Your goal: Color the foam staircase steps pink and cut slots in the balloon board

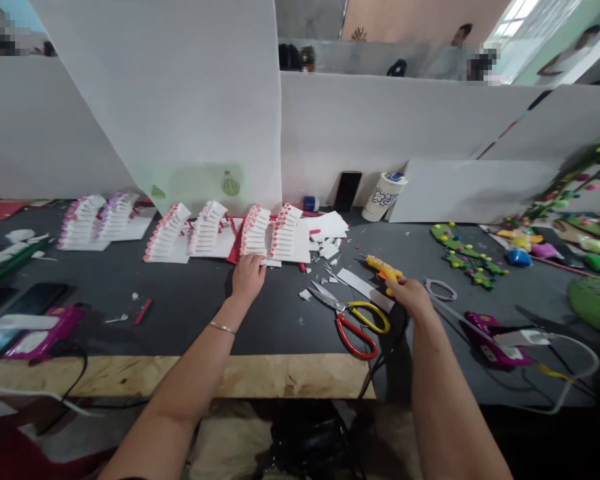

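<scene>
My left hand [249,277] has its fingers curled at the front edge of a white paper piece with red-dotted strips [254,230], gripping it there; the fingertips are partly hidden. A similar red-dotted piece [286,233] stands just to its right. In my right hand [414,297] is a yellow glue gun [383,268], its nozzle pointing left and away from me. Below the gun lies a white paper strip [366,289]. Scissors [347,312] with one red and one yellow handle rest open between my hands.
More dotted paper pieces [167,233] stand to the left. White scraps [329,248] are scattered behind the scissors. A cup [384,197] and a dark phone [347,192] stand by the partition. Purple power strips [495,340] with cables lie at right and left. Green felt decorations [463,252] lie right.
</scene>
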`<state>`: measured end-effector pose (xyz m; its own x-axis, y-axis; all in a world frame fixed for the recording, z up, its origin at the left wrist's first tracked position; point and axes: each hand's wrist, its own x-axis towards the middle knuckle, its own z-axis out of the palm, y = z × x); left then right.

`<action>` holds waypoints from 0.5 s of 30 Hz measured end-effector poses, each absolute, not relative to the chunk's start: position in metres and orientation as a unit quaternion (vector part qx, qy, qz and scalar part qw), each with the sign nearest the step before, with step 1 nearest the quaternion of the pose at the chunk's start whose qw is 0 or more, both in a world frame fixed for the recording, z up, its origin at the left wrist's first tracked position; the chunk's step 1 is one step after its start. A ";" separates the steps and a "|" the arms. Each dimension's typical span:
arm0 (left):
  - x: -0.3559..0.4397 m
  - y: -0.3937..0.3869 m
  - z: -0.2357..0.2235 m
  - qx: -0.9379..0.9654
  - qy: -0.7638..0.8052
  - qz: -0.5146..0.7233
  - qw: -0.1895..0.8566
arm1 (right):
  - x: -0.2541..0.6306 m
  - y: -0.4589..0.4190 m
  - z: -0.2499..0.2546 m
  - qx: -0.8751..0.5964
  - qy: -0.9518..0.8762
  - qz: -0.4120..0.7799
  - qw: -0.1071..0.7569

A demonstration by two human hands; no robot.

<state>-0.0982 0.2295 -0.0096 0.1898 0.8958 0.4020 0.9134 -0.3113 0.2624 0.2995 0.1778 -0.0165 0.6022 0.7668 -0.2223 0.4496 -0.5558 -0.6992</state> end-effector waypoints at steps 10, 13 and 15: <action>-0.098 0.225 -0.010 -0.765 -0.593 -0.251 0.010 | 0.302 0.170 -0.024 -0.682 -0.291 0.419 0.524; -0.098 0.223 -0.011 -0.761 -0.596 -0.256 0.015 | 0.306 0.171 -0.027 -0.642 -0.291 0.463 0.537; -0.098 0.221 -0.012 -0.759 -0.599 -0.256 0.019 | 0.310 0.172 -0.034 -0.615 -0.293 0.494 0.540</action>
<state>-0.0981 0.2209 -0.0118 0.1525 0.8987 0.4112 0.9181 -0.2828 0.2776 0.3100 0.1719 -0.0340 0.3395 0.8942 -0.2918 -0.1724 -0.2458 -0.9539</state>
